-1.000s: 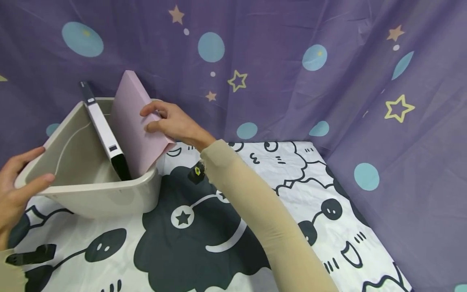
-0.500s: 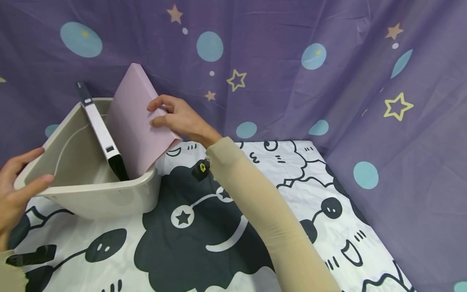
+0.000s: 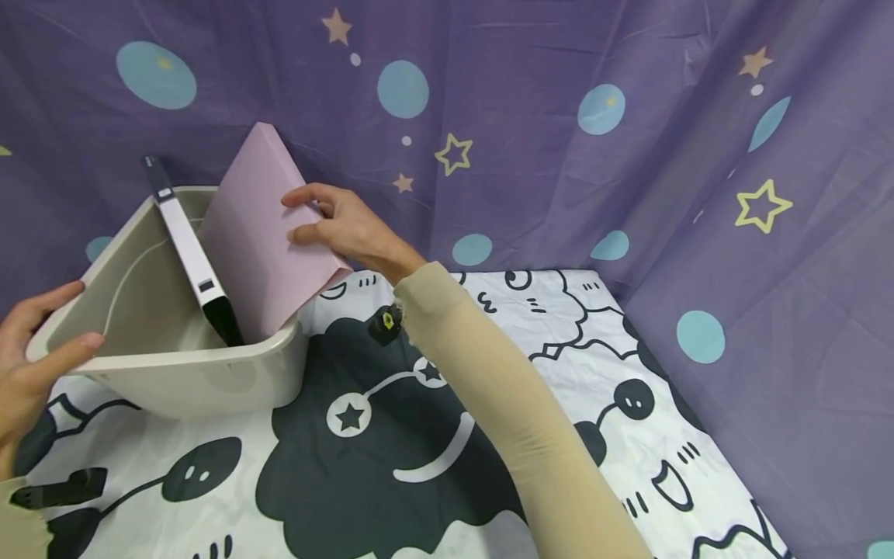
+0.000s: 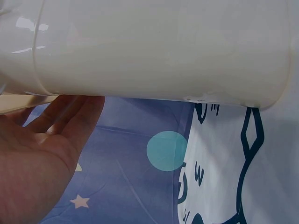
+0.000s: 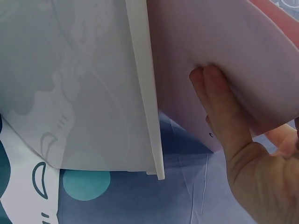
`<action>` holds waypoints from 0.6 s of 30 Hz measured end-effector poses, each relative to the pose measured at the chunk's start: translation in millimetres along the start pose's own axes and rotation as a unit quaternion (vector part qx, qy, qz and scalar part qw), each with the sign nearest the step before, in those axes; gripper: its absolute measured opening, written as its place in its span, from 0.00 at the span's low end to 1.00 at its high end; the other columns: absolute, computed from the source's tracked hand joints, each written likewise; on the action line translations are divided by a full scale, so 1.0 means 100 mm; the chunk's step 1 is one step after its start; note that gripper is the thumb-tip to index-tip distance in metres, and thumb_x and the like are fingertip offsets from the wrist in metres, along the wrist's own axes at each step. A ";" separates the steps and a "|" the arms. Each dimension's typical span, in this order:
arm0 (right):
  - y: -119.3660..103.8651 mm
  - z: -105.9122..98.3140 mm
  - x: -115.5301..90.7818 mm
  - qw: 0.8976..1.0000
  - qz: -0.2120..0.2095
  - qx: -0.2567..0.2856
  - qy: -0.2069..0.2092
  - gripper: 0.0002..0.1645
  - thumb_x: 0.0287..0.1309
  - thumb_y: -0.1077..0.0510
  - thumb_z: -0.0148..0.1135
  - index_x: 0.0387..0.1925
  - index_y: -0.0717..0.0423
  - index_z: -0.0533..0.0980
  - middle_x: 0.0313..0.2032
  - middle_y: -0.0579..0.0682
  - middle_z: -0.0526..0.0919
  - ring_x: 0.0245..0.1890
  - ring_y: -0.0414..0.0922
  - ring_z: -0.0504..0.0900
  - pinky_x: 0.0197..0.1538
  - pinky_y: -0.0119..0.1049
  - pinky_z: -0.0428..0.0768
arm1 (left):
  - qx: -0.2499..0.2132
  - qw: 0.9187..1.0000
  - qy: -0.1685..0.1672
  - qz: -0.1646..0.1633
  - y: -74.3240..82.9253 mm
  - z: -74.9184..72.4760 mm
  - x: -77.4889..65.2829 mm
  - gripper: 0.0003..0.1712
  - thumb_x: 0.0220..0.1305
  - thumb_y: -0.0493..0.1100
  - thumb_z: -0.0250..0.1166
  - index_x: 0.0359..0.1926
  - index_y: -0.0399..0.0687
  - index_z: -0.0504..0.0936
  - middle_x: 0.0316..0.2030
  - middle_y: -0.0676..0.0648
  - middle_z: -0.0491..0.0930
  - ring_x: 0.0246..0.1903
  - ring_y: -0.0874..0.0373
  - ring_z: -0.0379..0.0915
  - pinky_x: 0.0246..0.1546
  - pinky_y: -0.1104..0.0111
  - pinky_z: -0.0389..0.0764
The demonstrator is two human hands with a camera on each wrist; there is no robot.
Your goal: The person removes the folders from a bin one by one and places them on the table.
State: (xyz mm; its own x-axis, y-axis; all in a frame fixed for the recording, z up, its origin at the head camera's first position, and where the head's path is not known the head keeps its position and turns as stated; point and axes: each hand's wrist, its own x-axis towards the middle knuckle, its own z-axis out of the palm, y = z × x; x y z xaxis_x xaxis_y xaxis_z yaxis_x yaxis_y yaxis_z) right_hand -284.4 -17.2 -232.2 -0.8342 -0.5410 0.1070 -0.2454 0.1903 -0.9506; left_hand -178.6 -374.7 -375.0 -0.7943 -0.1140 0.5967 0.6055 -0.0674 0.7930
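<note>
My left hand [image 3: 31, 349] holds the near left corner of a beige plastic bin [image 3: 230, 376], its thumb over the rim. From below, the left wrist view shows the fingers of that hand [image 4: 44, 158] against the bin's edge. A pink folder [image 3: 261, 248] leans in the bin's right side, tilted over the right rim. My right hand [image 3: 349, 229] pinches its right edge, thumb on the broad face. Fingers on its other face appear in the right wrist view, beside the bin's wall [image 5: 107, 93]. A narrow white thing with black ends [image 3: 188, 244] leans beside the folder.
The bin stands on a cloth [image 3: 391, 435] printed with black and white cartoon sheep. A purple curtain [image 3: 517, 178] with stars and blue dots hangs close behind the bin and along the right side.
My right hand and the pink folder have shifted a little right and up, the folder tilting further outward. The white thing has leaned slightly left. My left hand stays on the bin.
</note>
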 end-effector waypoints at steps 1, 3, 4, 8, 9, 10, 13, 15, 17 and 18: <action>0.00 0.00 0.00 1.000 0.001 -0.002 0.001 0.27 0.51 0.65 0.67 0.54 0.49 0.75 0.41 0.48 0.81 0.33 0.46 0.83 0.36 0.35 0.81 | 0.001 1.000 0.001 -0.001 -0.01 -0.01 0.00 0.38 0.46 0.15 0.58 0.62 0.30 0.69 0.49 0.47 0.78 0.44 0.62 0.75 0.37 0.82 0.75; 0.01 0.00 -0.01 1.000 -0.004 -0.003 0.001 0.26 0.51 0.65 0.67 0.54 0.50 0.75 0.42 0.49 0.81 0.34 0.46 0.83 0.36 0.35 0.81 | 0.001 1.000 0.004 -0.005 -0.06 -0.06 -0.01 0.38 0.46 0.16 0.59 0.62 0.30 0.69 0.49 0.46 0.78 0.44 0.61 0.75 0.37 0.82 0.75; 0.01 0.00 -0.01 1.000 -0.004 -0.003 0.002 0.26 0.51 0.65 0.67 0.54 0.50 0.75 0.42 0.49 0.81 0.34 0.46 0.83 0.36 0.35 0.81 | 0.014 1.000 0.002 0.000 -0.11 -0.12 0.00 0.38 0.46 0.16 0.58 0.63 0.29 0.68 0.49 0.47 0.78 0.44 0.62 0.75 0.37 0.81 0.75; 0.00 0.00 -0.02 1.000 0.000 0.005 0.002 0.27 0.51 0.65 0.67 0.54 0.50 0.74 0.42 0.49 0.81 0.34 0.46 0.83 0.36 0.35 0.81 | 0.047 0.999 0.001 -0.001 -0.21 -0.24 0.01 0.39 0.45 0.16 0.60 0.63 0.29 0.67 0.50 0.47 0.77 0.44 0.62 0.75 0.37 0.82 0.75; -0.01 -0.01 -0.02 1.000 -0.002 0.006 0.001 0.27 0.51 0.65 0.66 0.54 0.51 0.74 0.43 0.49 0.81 0.34 0.46 0.83 0.36 0.35 0.81 | 0.055 0.998 -0.004 0.006 -0.23 -0.26 0.01 0.40 0.45 0.16 0.59 0.63 0.29 0.67 0.50 0.47 0.77 0.44 0.63 0.76 0.37 0.82 0.75; -0.01 -0.01 -0.02 1.000 -0.002 0.007 0.001 0.27 0.51 0.65 0.66 0.54 0.51 0.74 0.43 0.49 0.81 0.35 0.46 0.83 0.36 0.35 0.81 | 0.052 0.999 0.001 -0.001 -0.21 -0.24 0.01 0.40 0.45 0.16 0.60 0.64 0.29 0.67 0.50 0.47 0.77 0.44 0.62 0.75 0.37 0.82 0.74; -0.02 -0.01 -0.02 1.000 -0.003 0.012 0.001 0.28 0.51 0.66 0.66 0.55 0.51 0.74 0.44 0.49 0.81 0.35 0.46 0.83 0.36 0.35 0.81 | 0.039 0.999 0.003 -0.003 -0.10 -0.14 0.00 0.39 0.45 0.17 0.60 0.63 0.30 0.68 0.49 0.47 0.77 0.44 0.62 0.75 0.36 0.82 0.74; -0.02 -0.02 -0.03 1.000 -0.004 0.013 0.001 0.28 0.51 0.66 0.66 0.55 0.51 0.73 0.44 0.49 0.80 0.36 0.46 0.83 0.37 0.35 0.81 | 0.056 0.998 0.004 -0.002 -0.02 -0.06 -0.02 0.38 0.47 0.17 0.58 0.63 0.32 0.69 0.49 0.49 0.77 0.44 0.64 0.75 0.37 0.83 0.74; -0.03 -0.03 -0.03 1.000 -0.005 0.013 0.001 0.28 0.51 0.66 0.66 0.56 0.52 0.73 0.45 0.49 0.80 0.37 0.46 0.83 0.37 0.35 0.81 | 0.069 0.997 0.013 -0.009 0.09 0.04 -0.03 0.37 0.47 0.17 0.59 0.62 0.34 0.70 0.48 0.51 0.77 0.43 0.65 0.74 0.37 0.84 0.73; -0.03 -0.04 -0.03 1.000 -0.006 0.013 0.002 0.28 0.51 0.66 0.66 0.56 0.52 0.73 0.45 0.49 0.80 0.37 0.46 0.82 0.37 0.35 0.81 | 0.067 0.998 0.011 -0.008 0.12 0.07 -0.04 0.37 0.47 0.17 0.58 0.63 0.35 0.70 0.48 0.51 0.77 0.43 0.65 0.74 0.37 0.84 0.72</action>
State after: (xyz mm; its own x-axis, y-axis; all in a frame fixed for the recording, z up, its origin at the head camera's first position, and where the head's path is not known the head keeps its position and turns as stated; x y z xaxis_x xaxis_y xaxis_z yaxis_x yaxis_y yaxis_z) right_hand -282.9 -13.3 -228.6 -0.8329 -0.5404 0.1194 -0.2421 0.1618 -0.9567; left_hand -168.7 -368.3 -366.6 -0.8018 -0.1357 0.5819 0.5790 0.0640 0.8128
